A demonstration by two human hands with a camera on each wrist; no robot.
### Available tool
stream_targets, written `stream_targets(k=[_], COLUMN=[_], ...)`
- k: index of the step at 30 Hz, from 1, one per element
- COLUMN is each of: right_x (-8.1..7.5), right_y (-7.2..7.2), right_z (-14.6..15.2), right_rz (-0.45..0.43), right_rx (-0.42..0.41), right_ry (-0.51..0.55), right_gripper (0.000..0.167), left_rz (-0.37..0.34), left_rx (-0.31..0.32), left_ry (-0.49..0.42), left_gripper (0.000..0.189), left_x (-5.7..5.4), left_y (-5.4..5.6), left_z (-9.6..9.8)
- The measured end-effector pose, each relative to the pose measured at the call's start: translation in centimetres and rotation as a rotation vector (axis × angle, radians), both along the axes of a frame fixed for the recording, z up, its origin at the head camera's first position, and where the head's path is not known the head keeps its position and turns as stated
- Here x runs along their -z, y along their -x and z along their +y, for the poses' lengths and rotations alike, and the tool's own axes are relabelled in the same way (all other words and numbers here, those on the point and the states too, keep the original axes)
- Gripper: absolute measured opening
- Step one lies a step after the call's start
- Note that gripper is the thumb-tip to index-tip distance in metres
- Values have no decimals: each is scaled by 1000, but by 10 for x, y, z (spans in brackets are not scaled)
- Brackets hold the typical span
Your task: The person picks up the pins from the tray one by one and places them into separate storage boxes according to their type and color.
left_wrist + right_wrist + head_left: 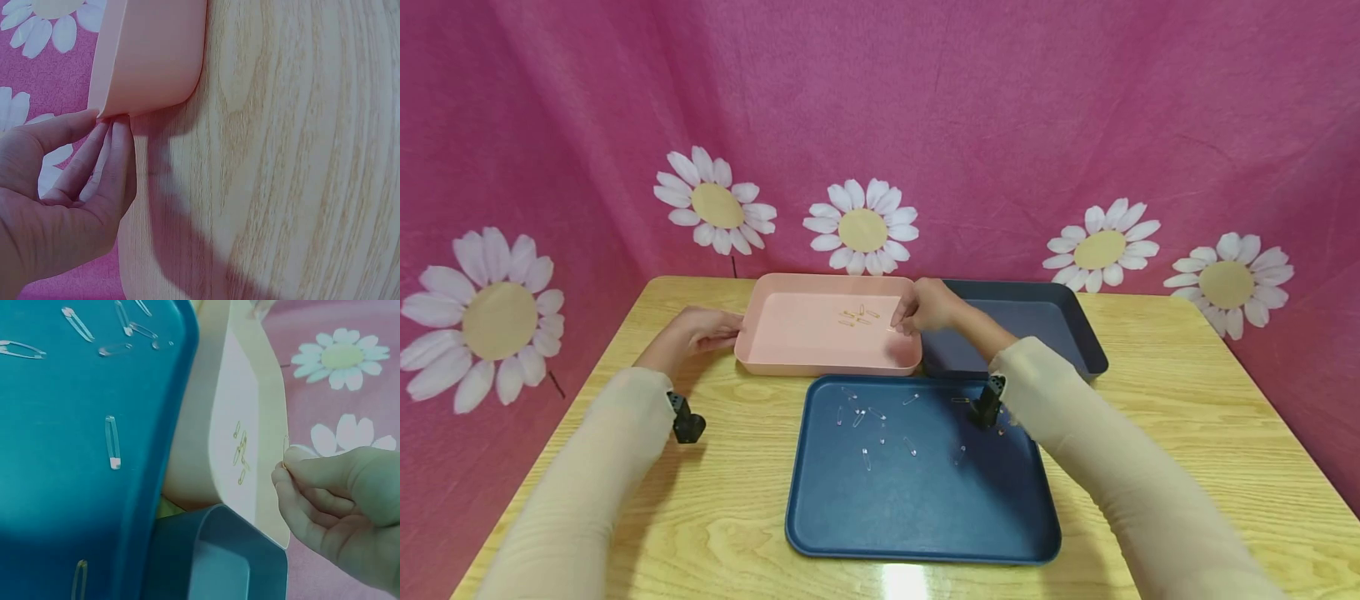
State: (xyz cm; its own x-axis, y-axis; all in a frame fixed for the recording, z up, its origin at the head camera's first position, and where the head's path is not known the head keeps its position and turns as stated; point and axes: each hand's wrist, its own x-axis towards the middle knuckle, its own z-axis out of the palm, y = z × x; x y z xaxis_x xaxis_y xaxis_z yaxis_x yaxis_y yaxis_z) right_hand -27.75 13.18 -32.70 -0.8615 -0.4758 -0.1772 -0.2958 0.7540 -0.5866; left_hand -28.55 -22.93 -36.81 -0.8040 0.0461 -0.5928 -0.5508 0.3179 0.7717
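At the left end of the pink tray [790,333], my left hand [702,328] pinches the rim between thumb and fingers. My right hand [931,305] is above the tray's right end. Between its thumb and forefinger it pinches a gold safety pin [285,449], held upright in the right wrist view. Several gold safety pins [241,453] lie grouped on the pink tray's floor. Silver safety pins [112,442] are scattered over the blue tray [925,517] nearer to me, and a gold pin [960,400] lies near its far edge, close to my right wrist.
A dark, deep tray [1026,312] stands right of the pink one, partly under my right forearm. All three trays sit close together on a wooden table [1180,400]. A pink cloth [985,125] with daisies hangs behind it. Black cameras are strapped to both wrists.
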Motion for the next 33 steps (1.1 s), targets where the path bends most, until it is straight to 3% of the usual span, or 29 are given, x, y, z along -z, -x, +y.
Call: stream_targets(k=[11,18,26,33], right_x=[3,14,20,9], right_y=[33,47,47,39], right_z=[-21,-33,-41,-43], right_rz=[-77,-87,-44,-51], right_rx=[135,203,196,156], right_ry=[-174,-268,-360,-277], right_gripper=[7,7,5,11], left_rz=[22,6,20,50], left_rx=[31,1,31,56], left_ry=[13,-80,25,35], left_gripper=[48,53,49,48], left_x=[-3,0,0,2], left_y=[-3,0,-1,-3], left_z=[-3,0,1,-3])
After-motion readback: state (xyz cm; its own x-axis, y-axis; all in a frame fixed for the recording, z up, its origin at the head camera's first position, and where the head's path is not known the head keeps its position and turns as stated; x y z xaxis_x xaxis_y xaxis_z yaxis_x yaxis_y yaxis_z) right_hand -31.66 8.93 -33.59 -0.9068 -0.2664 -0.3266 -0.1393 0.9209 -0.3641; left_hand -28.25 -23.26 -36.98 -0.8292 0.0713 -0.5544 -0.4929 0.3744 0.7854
